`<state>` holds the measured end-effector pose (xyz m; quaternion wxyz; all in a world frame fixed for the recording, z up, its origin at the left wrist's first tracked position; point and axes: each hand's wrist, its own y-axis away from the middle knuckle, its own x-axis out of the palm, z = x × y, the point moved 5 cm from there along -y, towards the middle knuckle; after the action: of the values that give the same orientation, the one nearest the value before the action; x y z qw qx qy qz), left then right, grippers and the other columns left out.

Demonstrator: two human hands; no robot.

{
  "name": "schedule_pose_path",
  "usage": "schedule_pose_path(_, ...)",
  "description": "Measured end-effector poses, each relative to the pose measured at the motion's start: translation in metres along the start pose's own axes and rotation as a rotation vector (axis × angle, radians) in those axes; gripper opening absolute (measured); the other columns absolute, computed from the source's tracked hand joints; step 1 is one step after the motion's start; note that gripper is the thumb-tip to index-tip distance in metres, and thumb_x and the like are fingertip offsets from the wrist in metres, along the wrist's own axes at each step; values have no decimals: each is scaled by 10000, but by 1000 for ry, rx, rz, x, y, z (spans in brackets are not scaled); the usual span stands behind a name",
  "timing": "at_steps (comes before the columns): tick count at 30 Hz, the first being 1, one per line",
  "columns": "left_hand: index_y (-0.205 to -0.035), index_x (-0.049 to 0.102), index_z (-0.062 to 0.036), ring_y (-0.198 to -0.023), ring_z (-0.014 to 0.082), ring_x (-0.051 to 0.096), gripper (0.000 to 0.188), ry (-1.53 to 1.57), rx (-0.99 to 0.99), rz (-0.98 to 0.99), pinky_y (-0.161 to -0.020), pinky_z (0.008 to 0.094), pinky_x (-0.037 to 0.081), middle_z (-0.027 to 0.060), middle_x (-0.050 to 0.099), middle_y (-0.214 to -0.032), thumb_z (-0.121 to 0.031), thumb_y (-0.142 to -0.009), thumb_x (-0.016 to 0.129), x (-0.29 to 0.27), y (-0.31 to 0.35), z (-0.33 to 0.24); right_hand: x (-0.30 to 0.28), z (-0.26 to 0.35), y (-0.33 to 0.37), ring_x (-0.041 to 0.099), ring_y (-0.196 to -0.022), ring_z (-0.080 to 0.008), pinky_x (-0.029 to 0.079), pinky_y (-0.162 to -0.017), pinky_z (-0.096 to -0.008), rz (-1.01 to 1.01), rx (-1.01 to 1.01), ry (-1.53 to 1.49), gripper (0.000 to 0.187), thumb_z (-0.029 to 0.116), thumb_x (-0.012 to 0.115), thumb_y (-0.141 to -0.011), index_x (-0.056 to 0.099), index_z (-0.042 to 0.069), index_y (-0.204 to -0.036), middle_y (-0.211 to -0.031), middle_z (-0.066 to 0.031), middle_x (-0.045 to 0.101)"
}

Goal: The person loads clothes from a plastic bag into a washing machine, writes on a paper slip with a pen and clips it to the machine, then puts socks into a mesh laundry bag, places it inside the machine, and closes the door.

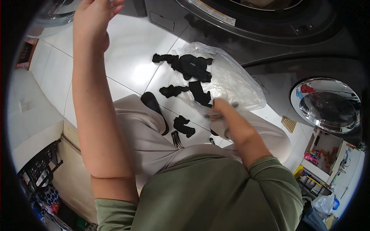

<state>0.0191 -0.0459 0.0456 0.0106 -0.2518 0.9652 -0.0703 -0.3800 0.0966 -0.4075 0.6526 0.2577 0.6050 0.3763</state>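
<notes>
We look down on our right hand [219, 104], blurred and curled at the near edge of a clear plastic bag [239, 79], right beside the lower end of a black cloth piece [199, 93]. We cannot tell whether its fingers pinch that cloth or merely touch it, since the hand itself hides the contact. Our left hand [96, 19] is raised at the upper left, well apart from the bag; its fingers are loosely bent where we see them (the top edge cuts off the rest), so we cannot say how far open it is or whether it holds anything. A larger black bundle [192, 66] lies on the bag, beyond the right hand, and a small black cloth [184, 126] rests on the white tiled floor [131, 50], between our legs
</notes>
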Motion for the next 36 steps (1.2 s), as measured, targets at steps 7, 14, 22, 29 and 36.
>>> schedule_pose_path(7, -1117, 589, -41, -830, 147, 578, 265, 38, -4, -5, -723, 268, 475, 59, 601, -1064, -221, -926, 556, -2, -7, -5, -114, 10, 39, 654, -756, -187, 501, -696, -330, 142, -111, -413, 245, 252, 765, -727, 720, 49, -856, -739, -97, 694)
schedule_pose_path(14, -1183, 586, -11, -990, 212, 633, 308, 151, 51, 104, -830, 292, 499, 109, 591, -1214, -193, -938, 548, -1, -35, 9, -278, 31, 119, 587, -722, -126, 470, -688, -260, -499, -183, -727, 340, 210, 766, -779, 675, -1, -1029, -860, -43, 673)
schedule_pose_path(22, -1160, 589, -7, -921, 194, 628, 295, 120, -32, 29, -816, 306, 496, 100, 575, -1185, -192, -934, 557, -9, -27, 10, -279, 136, 143, 572, -717, -95, 466, -619, -250, -89, -517, -602, 333, 291, 728, -812, 679, 26, -1008, -845, -12, 651)
schedule_pose_path(29, -1152, 593, 8, -885, 169, 636, 303, 134, -55, -19, -758, 266, 486, 85, 611, -1063, -181, -918, 554, -19, -26, 10, -500, 64, 128, 589, -811, -162, 512, -727, -320, -736, -666, -1621, 170, 85, 607, -876, 603, 50, -1042, -886, -57, 624)
schedule_pose_path(36, -1214, 543, 37, -1021, 257, 627, 356, 75, 38, -19, -884, 323, 508, 146, 560, -1264, -201, -949, 537, -37, -31, 10, -431, 119, 116, 635, -793, -171, 510, -736, -314, -768, -752, -910, 249, 225, 696, -829, 633, 39, -983, -884, -44, 662)
